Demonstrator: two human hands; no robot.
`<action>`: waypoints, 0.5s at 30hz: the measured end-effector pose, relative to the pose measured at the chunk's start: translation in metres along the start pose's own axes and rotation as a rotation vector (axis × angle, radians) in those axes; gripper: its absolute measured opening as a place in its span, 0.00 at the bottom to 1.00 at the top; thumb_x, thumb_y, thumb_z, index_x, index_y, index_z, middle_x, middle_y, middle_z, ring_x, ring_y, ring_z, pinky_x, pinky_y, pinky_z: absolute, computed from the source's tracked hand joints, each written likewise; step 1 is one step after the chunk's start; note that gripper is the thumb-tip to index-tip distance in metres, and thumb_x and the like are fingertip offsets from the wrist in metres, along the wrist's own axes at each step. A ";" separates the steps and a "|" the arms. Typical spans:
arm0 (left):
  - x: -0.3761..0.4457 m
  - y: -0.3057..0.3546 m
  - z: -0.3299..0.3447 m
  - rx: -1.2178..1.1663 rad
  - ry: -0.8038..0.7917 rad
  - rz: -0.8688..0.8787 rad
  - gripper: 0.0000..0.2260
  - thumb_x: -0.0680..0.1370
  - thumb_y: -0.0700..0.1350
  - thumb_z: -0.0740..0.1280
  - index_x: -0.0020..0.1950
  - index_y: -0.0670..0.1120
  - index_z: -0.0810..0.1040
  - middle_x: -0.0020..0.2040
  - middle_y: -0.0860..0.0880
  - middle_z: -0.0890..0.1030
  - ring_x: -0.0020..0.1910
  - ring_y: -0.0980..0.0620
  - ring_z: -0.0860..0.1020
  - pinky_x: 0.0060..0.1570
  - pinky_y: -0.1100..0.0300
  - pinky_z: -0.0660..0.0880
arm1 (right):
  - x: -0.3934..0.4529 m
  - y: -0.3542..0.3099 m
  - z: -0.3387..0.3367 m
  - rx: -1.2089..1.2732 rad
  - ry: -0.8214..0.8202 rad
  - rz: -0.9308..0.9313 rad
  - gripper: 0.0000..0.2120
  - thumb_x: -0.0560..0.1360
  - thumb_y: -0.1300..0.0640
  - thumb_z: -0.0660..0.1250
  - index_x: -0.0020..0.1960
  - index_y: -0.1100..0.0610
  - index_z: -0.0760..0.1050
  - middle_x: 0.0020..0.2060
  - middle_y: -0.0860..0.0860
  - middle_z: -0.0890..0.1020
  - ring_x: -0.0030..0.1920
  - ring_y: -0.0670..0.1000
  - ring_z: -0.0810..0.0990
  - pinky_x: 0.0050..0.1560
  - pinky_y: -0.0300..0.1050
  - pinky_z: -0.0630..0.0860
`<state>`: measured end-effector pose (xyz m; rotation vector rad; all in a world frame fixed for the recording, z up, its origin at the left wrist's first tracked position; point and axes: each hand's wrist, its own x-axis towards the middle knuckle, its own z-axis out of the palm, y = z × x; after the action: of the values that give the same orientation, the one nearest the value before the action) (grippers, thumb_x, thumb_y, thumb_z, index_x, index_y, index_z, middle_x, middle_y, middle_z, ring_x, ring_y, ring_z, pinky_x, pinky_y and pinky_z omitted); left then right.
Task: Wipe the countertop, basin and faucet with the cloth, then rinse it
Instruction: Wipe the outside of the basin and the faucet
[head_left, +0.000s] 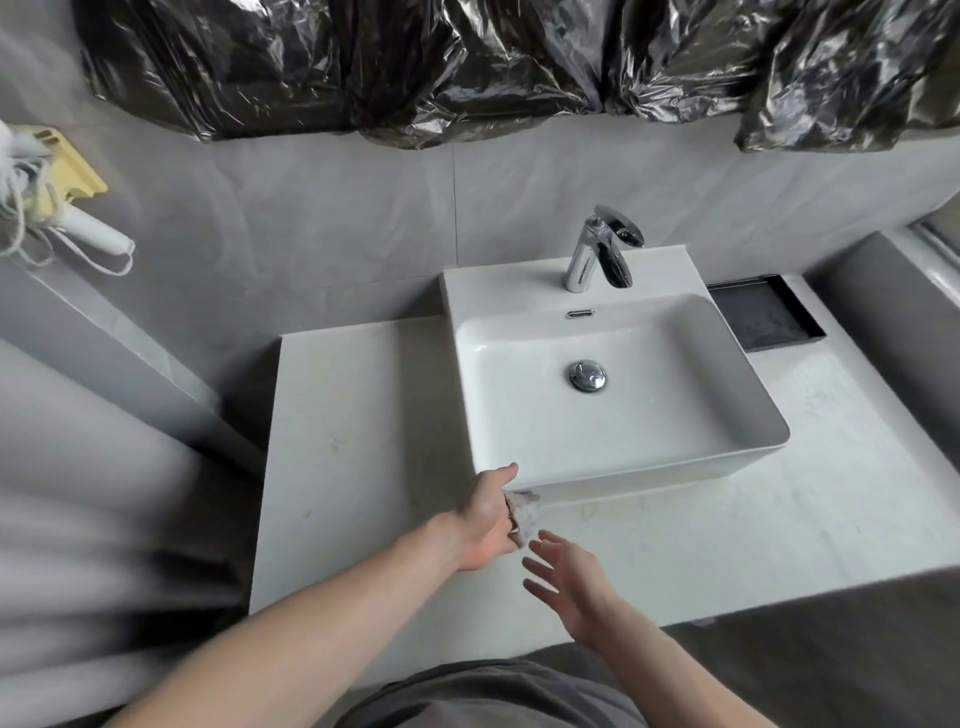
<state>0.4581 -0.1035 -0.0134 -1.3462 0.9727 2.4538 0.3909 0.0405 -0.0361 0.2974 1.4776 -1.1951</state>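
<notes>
A white rectangular basin (613, 415) stands on a pale countertop (353, 441), with a chrome faucet (597, 249) at its back rim and a chrome drain plug (587, 375) in its floor. My left hand (485, 519) grips a small whitish cloth (524, 512) at the basin's front left corner, pressed against the countertop. My right hand (569, 579) hovers just to the right and nearer to me, fingers spread, holding nothing. Most of the cloth is hidden by my left hand.
A dark rectangular tray (763, 314) lies on the counter to the right of the basin. Crumpled black plastic sheeting (467, 67) covers the wall above. At far left a yellow and white tool (67, 182) hangs by the wall. The counter's front edge runs near my body.
</notes>
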 end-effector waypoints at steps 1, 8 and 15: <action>-0.001 0.001 0.001 0.057 -0.029 -0.011 0.26 0.78 0.63 0.56 0.59 0.42 0.77 0.45 0.43 0.74 0.41 0.47 0.70 0.42 0.55 0.66 | -0.001 -0.004 0.005 0.037 -0.036 0.002 0.13 0.85 0.63 0.56 0.66 0.57 0.74 0.60 0.53 0.81 0.63 0.56 0.78 0.69 0.57 0.74; -0.010 0.019 0.003 0.473 0.008 -0.005 0.14 0.81 0.57 0.56 0.39 0.53 0.70 0.41 0.55 0.72 0.44 0.57 0.70 0.63 0.52 0.62 | 0.018 -0.023 0.029 0.327 -0.062 -0.004 0.17 0.78 0.70 0.58 0.61 0.64 0.81 0.61 0.57 0.84 0.62 0.56 0.82 0.68 0.51 0.76; -0.013 0.019 0.003 0.857 0.111 0.106 0.14 0.77 0.48 0.58 0.49 0.45 0.82 0.55 0.45 0.82 0.61 0.44 0.79 0.55 0.54 0.72 | 0.007 0.017 0.015 0.191 0.217 0.115 0.07 0.81 0.64 0.59 0.54 0.60 0.76 0.61 0.58 0.79 0.56 0.56 0.81 0.42 0.46 0.79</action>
<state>0.4550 -0.1138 0.0073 -1.1157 1.8549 1.6487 0.4107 0.0335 -0.0475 0.6507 1.5115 -1.2424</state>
